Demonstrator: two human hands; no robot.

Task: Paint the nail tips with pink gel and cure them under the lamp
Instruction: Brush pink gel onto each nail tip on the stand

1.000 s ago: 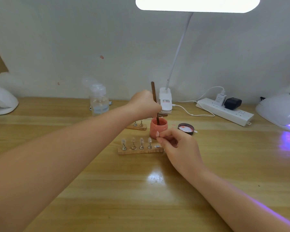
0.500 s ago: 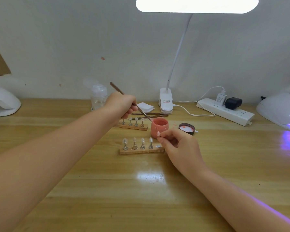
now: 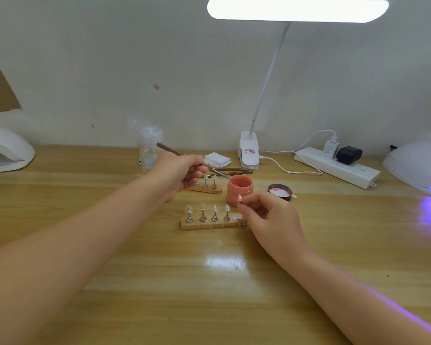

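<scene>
Gripping brush [image 3: 184, 155] in left hand [image 3: 182, 170], tip at pink jar [image 3: 239, 190]

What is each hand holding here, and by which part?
The left hand grips the brush around mid-handle, bristle end at the pink gel jar. The right hand pinches a nail tip at its lower end; what lies under the fingers is hidden.

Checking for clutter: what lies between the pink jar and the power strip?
In the head view, the jar's black lid lies between pink jar and power strip.
</scene>
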